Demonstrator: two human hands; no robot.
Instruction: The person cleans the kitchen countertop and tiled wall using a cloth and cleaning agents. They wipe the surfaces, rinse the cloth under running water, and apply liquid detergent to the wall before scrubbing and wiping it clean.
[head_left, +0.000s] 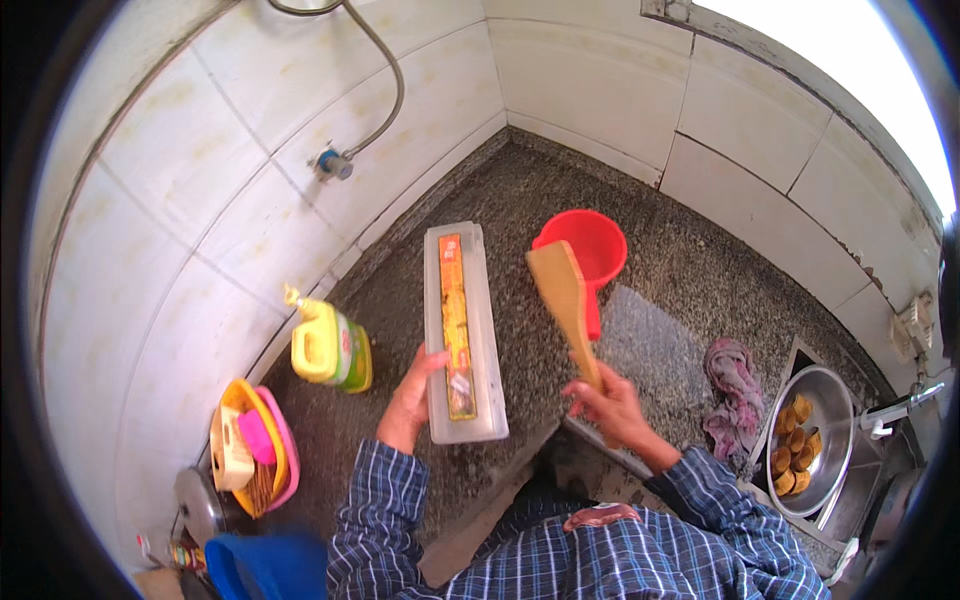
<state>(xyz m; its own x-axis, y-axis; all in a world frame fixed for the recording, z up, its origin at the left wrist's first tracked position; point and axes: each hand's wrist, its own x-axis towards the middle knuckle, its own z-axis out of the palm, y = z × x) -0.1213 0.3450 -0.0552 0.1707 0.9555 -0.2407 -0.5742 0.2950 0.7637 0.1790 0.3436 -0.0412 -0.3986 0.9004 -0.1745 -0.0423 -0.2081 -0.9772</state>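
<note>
My left hand (411, 397) grips the lower left side of a long translucent plastic box (487, 337), which bears a yellow and orange printed label strip. In my right hand (611, 405) is the handle of a flat wooden spatula (562, 289), its blade pointing up and away from me. Behind the spatula blade, a red plastic dipper (600, 240) with a handle rests on the dark granite counter (517, 187). Both held items are apart from each other. What lies inside the box is not clear.
A yellow-green pump jug (330, 349) and stacked yellow and pink baskets (283, 442) stand left, near a blue container (270, 566). Rightward lie a translucent sheet (649, 345), a crumpled cloth (731, 397), and a steel bowl (829, 405) holding several brown cups beside a tap (900, 405).
</note>
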